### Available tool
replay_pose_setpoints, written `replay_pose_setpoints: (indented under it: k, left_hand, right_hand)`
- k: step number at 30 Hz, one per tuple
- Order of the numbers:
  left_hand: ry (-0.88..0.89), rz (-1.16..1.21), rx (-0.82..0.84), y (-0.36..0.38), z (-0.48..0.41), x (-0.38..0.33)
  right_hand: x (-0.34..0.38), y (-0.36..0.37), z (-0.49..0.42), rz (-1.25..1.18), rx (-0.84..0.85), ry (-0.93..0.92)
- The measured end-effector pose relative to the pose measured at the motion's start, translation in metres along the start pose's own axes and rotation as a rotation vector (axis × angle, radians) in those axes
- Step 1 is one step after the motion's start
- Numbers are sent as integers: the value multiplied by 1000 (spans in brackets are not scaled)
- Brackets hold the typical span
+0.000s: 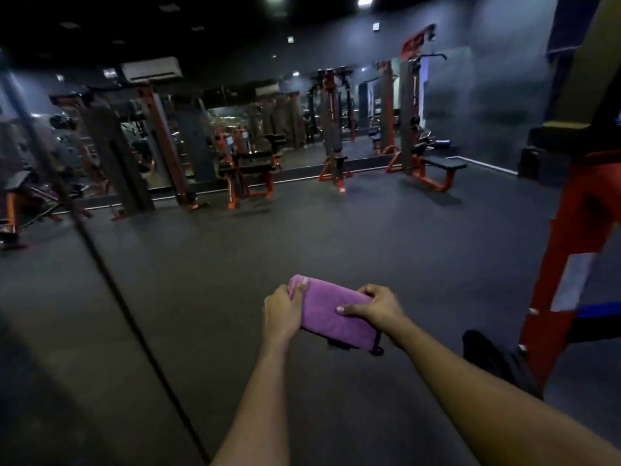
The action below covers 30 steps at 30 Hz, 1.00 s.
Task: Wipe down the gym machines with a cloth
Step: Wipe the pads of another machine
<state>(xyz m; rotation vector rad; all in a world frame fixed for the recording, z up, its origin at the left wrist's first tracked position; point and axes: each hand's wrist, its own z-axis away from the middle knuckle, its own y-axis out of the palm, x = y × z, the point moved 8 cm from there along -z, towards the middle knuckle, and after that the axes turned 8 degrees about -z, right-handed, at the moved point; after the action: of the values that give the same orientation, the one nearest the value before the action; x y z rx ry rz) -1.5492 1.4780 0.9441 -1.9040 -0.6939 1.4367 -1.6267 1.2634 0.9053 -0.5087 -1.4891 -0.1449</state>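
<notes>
Left hand (282, 312): clamped on the left end of the cloth (331, 314), thumb laid along the top, fingers tucked underneath.

Cloth: purple-pink, soft nap, folded into a thick oblong. Small pale mark near the upper left corner, beside the thumb. Dark edging and a dark tab hang off the lower right corner. It is held in the air over the floor (302, 230), low centre of view, spanning the gap between the two hands.

Right hand (376, 306): gripping the right end, thumb flat on top, fingers curled over the far edge. Both forearms are stretched forward, hands apart.

Surroundings, left to right:
- A bench (20, 186) on an orange frame at the far left, blurred.
- A thin black cable (100, 264) slanting down close in the foreground and crossing the view of the left-hand machines.
- A tall weight tower (114, 156) against the mirrored wall, with an air conditioner (151, 68) above it.
- A seated machine (250, 169) with black pads on an orange frame.
- A pulldown station (411, 116) with a flat bench (443, 164) at its foot.
- A near red machine frame (578, 230) filling the right edge, just beside the right forearm, blocking the view beyond it.
- A dark shape (497, 358) at its base; what it is cannot be told.
</notes>
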Motion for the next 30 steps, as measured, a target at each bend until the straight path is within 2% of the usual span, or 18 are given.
replay_pose_setpoints:
  k: [5,7,11,16,20,30]
  left_hand:
    - [-82,75,-138,33,-119,33]
    - [-143,83,-178,31,-149,45]
    - [-271,72,-286,12,-219,67]
    - [-397,-15,-421,-29,-298,129]
    - [-454,-38,-541,-62,-369,206]
    - [-622,-111,-682,-187,-526,372]
  right_hand:
    - [-1,32,-158,15,142,-48]
    - [3,44,-204,-33,142,-34]
    - [31,99,-309,-41,276,-57]
    - [69,204,-407,-16,458,-156]
    - [92,315,-486,17,550,-241]
    - [182,593,-622,25,807,-334]
